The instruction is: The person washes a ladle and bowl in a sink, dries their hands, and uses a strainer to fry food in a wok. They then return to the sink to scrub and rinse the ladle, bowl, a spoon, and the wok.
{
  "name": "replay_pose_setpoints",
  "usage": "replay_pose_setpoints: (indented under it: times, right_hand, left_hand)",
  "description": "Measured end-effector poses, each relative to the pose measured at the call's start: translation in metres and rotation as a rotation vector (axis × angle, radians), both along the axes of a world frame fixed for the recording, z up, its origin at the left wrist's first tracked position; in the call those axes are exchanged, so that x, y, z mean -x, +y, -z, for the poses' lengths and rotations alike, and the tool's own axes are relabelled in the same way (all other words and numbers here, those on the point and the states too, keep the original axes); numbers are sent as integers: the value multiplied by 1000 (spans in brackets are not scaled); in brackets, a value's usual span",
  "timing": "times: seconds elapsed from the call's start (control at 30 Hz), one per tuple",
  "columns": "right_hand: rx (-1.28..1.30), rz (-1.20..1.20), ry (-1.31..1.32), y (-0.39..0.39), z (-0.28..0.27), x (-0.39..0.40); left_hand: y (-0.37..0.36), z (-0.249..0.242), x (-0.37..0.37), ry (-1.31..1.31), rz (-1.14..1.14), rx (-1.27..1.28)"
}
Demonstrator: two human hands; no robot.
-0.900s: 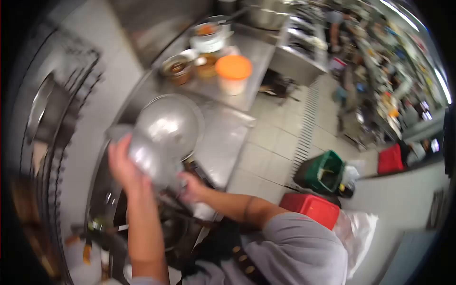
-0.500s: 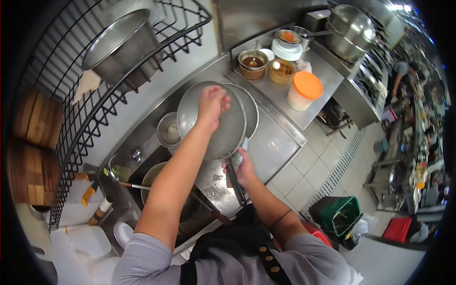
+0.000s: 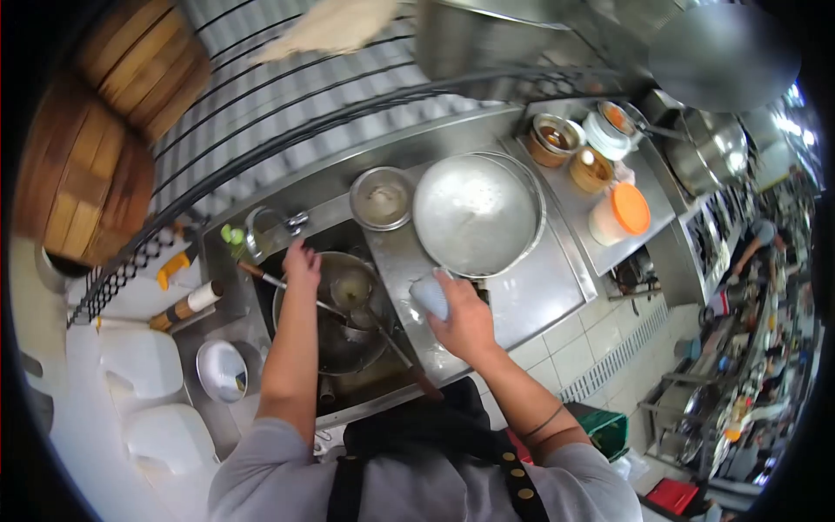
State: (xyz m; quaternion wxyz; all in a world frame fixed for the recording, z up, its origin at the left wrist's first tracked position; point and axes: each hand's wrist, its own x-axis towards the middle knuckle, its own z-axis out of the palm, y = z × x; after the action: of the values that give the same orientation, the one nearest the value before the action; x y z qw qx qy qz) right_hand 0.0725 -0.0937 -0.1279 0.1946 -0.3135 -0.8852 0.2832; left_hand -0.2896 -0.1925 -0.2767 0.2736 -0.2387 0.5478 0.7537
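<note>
My left hand (image 3: 302,264) reaches over the sink basin, its fingers loosely extended just short of the metal tap (image 3: 297,223). A bunched light-blue cloth (image 3: 430,297) is gripped in my right hand (image 3: 464,320), above the steel counter. Beyond that hand lies a wide, shallow metal pan (image 3: 474,209) with a wet shine inside; its handle is mostly hidden by the hand. Below my left hand, a large wok (image 3: 348,352) sits in the sink with a ladle (image 3: 352,291) and long-handled tools across it.
A small metal bowl (image 3: 381,198) stands left of the pan. An orange-lidded tub (image 3: 629,210) and several containers occupy the side counter. A black wire rack (image 3: 348,113) overhangs the back. Another person (image 3: 758,239) stands far right.
My left hand has gone from over the pan to near the tap. The pan now lies flatter on the counter. My right hand still holds the cloth; the view has shifted.
</note>
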Motion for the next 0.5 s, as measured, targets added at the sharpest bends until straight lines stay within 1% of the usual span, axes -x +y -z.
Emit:
replay_pose_setpoints:
  times: [0.03,0.07,0.1,0.13,0.2,0.23,0.27,0.3,0.33,0.4,0.43,0.47,0.5]
  right_hand:
    - [-8,-33,-9,-6,15,12]
    - [-89,-14,-201,-9,36,22]
    - [-179,13,-390,-11,47,31]
    - [-196,-5,-399,-14,49,34]
    - [-376,64,-562,-18,49,41]
    - [-450,66,-454,-22,43,51]
    - [-451,49,-454,-26,45,64]
    - [-282,-103,-215,-25,49,85]
    - [-109,-242,32,-23,55,110]
    - [236,-300,137,-20,72,184]
    - [362,-303,140,-11,101,230]
    - [247,-238,155,-6,120,271]
    - [533,-177,128,-2,127,306]
  left_hand:
    - [14,-5,12,-45,-42,-135]
    - [24,-9,22,-40,30,-266]
    - [40,-3,35,-105,-9,-314]
    - [55,7,47,-172,-43,-361]
    - [76,13,59,-262,-258,-472]
    - [75,-1,50,-224,-219,-450]
    - [66,-13,33,-188,-180,-416]
    - [55,-10,17,-99,-99,-386]
    - [41,11,9,-29,-31,-399]
    - [2,17,-19,-16,-12,-250]
    - [-19,10,-37,-17,0,-182]
    - [-44,6,-57,7,50,-121]
    - [-70,9,-72,81,193,-134]
